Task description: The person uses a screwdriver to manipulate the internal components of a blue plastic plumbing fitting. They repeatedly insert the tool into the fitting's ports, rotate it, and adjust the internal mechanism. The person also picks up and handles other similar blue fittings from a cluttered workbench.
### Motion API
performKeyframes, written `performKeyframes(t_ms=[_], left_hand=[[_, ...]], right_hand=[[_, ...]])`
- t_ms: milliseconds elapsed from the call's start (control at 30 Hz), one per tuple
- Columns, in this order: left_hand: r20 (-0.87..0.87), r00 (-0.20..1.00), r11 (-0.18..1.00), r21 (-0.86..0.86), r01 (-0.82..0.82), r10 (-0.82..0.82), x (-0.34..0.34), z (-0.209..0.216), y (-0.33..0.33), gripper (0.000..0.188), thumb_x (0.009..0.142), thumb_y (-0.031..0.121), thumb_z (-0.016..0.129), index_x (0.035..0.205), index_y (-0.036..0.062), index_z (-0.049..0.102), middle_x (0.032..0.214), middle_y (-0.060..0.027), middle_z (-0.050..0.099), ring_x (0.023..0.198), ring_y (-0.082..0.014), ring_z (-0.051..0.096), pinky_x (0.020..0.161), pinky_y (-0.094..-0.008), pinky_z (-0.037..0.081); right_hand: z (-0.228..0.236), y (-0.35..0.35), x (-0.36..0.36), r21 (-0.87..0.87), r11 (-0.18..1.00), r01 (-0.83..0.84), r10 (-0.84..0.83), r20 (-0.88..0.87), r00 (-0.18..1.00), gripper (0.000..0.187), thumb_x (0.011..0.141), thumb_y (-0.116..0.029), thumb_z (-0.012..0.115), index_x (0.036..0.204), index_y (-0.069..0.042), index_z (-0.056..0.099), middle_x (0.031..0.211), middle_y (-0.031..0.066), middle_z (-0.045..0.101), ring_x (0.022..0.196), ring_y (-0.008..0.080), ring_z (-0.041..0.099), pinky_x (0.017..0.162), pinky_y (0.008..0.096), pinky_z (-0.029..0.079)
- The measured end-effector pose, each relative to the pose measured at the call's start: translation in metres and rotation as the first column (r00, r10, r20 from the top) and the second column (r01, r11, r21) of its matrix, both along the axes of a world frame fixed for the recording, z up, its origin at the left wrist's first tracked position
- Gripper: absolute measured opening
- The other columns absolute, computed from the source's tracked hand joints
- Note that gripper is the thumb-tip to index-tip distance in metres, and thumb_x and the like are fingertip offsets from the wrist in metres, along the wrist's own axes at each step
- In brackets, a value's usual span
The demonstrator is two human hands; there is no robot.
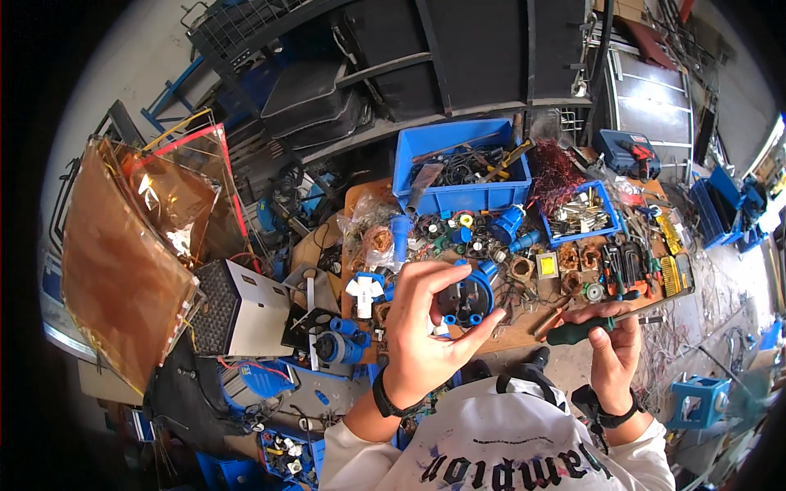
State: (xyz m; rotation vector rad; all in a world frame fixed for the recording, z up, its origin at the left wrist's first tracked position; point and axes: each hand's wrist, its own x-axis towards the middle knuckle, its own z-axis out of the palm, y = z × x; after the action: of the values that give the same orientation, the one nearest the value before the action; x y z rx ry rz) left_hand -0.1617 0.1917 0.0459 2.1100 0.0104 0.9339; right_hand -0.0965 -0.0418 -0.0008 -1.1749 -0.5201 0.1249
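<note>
My left hand is closed around a round blue plastic housing, held up over the near side of the workbench. Its open face shows a dark inside with small fittings, and thumb and fingers grip it from the left. In my right hand lies a screwdriver with a dark green handle, pinched between thumb and fingers. Its shaft points up and to the right, clear of the housing. Both hands are apart. A white fitting with a blue ring stands on the bench left of my left hand.
The wooden bench carries a large blue crate of cables and tools, a smaller blue tray of metal parts, copper windings and a yellow bit set. At left, a white box stands beside a blue pump-like unit.
</note>
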Motion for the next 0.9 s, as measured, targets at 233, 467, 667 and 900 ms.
performKeyframes(t_ms=[233, 467, 667, 900], left_hand=[[0.035, 0.997, 0.991, 0.113, -0.071, 0.068, 0.0, -0.003, 0.004, 0.053, 0.059, 0.009, 0.089, 0.106, 0.0073, 0.064, 0.099, -0.0058, 0.058, 0.084, -0.0156, 0.057, 0.054, -0.0232, 0.042], [0.047, 0.994, 0.98, 0.17, -0.103, 0.097, 0.005, -0.01, 0.01, 0.052, 0.059, 0.01, 0.089, 0.105, 0.0071, 0.065, 0.098, -0.0064, 0.058, 0.084, -0.0176, 0.058, 0.056, -0.026, 0.043], [-0.262, 0.957, 0.962, -0.206, -0.18, 0.123, 0.033, -0.076, 0.06, 0.042, 0.075, 0.022, 0.082, 0.11, 0.005, 0.065, 0.097, -0.0042, 0.065, 0.083, -0.0104, 0.059, 0.07, -0.0262, 0.046], [-0.598, 0.789, 0.42, -0.758, -0.499, -0.143, 0.032, -0.288, 0.149, 0.045, 0.094, 0.042, 0.059, 0.112, 0.0011, 0.056, 0.091, -0.0078, 0.065, 0.064, -0.0155, 0.066, 0.049, -0.0256, 0.055]], right_hand=[[-0.009, -0.005, -0.001, -0.08, 0.997, 0.016, -0.019, -0.029, 0.999, 0.02, 0.095, -0.008, 0.057, 0.11, -0.003, 0.044, 0.102, 0.0165, 0.063, 0.101, 0.0297, 0.063, 0.093, 0.0425, 0.049], [-0.017, -0.006, -0.001, -0.143, 0.988, 0.054, -0.069, -0.103, 0.992, 0.026, 0.094, -0.015, 0.061, 0.11, -0.003, 0.045, 0.1, 0.0153, 0.064, 0.099, 0.029, 0.064, 0.092, 0.0405, 0.049], [-0.025, -0.015, 0.006, -0.208, 0.977, 0.047, -0.079, -0.147, 0.986, 0.018, 0.095, -0.009, 0.059, 0.107, -0.001, 0.048, 0.101, 0.0142, 0.065, 0.101, 0.0259, 0.064, 0.093, 0.0374, 0.049], [-0.061, -0.05, 0.012, -0.396, 0.911, 0.113, -0.244, -0.298, 0.923, 0.022, 0.093, -0.011, 0.062, 0.108, -0.002, 0.049, 0.1, 0.0132, 0.065, 0.097, 0.024, 0.065, 0.088, 0.0347, 0.051]])
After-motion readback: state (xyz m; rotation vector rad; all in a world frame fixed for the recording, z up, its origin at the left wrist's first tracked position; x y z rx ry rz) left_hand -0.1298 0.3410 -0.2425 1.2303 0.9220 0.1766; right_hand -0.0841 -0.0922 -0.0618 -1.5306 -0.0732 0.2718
